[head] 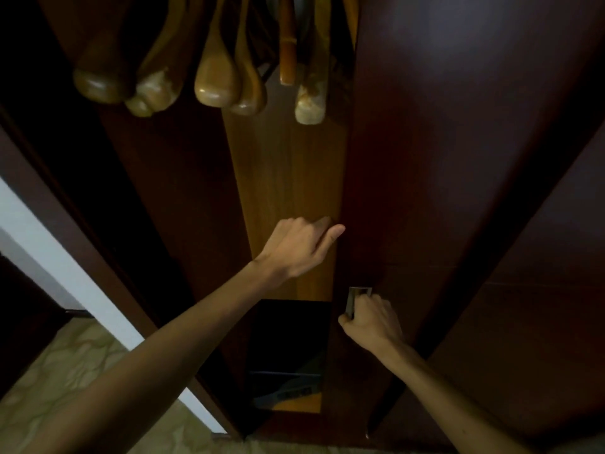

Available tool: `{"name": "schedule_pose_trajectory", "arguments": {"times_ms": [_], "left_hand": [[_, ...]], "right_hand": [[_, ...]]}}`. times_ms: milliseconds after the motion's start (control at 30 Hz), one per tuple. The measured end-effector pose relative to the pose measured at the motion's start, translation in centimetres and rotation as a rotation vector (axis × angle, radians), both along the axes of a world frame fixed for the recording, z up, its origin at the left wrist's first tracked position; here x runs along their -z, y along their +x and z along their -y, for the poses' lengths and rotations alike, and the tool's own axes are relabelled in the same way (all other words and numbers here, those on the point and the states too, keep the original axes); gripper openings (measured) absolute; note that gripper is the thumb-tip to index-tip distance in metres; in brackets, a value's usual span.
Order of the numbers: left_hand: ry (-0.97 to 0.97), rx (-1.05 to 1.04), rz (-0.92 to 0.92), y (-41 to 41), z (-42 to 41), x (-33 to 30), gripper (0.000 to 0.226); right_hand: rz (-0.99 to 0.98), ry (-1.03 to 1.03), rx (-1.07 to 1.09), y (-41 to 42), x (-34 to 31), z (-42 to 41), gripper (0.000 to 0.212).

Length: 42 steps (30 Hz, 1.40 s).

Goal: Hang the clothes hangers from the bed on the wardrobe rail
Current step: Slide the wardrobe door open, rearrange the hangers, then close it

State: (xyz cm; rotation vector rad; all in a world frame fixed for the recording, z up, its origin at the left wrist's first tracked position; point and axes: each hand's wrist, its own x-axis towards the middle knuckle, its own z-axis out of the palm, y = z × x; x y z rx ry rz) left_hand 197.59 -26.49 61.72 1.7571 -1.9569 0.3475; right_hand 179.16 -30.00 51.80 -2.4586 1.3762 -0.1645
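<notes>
Nearest the camera, two bare forearms reach forward into a dark wooden wardrobe. The right hand point(371, 321) is closed around a small metal handle point(355, 299) on the edge of the dark door point(458, 158), fingers curled over it and the thumb underneath. A little farther in and higher, the left hand point(299, 249) rests at the same door's inner edge, its fingers bent around that edge and out of sight behind it, the thumb lying flat and pointing right on the door's face; it pinches nothing else. Between and below the two hands, a black box-like object point(288, 348) sits on the wardrobe's lower level, too dim to identify. Behind the left hand, the lighter brown back panel point(288, 172) of the wardrobe rises in the narrow gap between the doors. At lower left, a patterned beige floor point(59, 381) and a white strip point(65, 267) of wall or trim run beside the left door. Farthest up, the wooden hangers point(216, 80) hang in a tight row, their rounded ends pointing down toward the camera; the rail itself lies beyond the top edge.
</notes>
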Motion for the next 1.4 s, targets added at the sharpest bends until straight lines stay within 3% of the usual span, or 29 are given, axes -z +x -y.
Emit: {"name": "schedule_pose_trajectory", "arguments": {"times_ms": [133, 367, 633, 833, 1233, 1400], "left_hand": [[0.01, -0.032, 0.078, 1.7, -1.5, -0.5, 0.046], [0.018, -0.119, 0.243, 4.4, -4.1, -0.8, 0.047], [0.017, -0.199, 0.283, 7.4, -6.7, -0.9, 0.037], [0.022, -0.286, 0.269, 9.8, -8.8, -0.5, 0.046], [0.065, -0.424, 0.114, 13.5, -12.7, -1.2, 0.032], [0.103, -0.521, 0.076, 14.4, -14.2, -1.9, 0.038]], "right_hand": [[-0.012, 0.008, -0.022, 1.8, -0.5, -1.3, 0.039], [-0.002, 0.014, -0.084, 4.8, -1.2, -3.2, 0.031], [0.009, 0.024, -0.136, 8.4, -1.1, -4.9, 0.036], [0.0, -0.005, -0.173, 11.3, -1.2, -6.3, 0.043], [-0.041, 0.019, -0.295, 16.8, -1.1, -8.3, 0.054], [-0.049, 0.067, -0.347, 19.0, -1.5, -9.3, 0.045]]}}
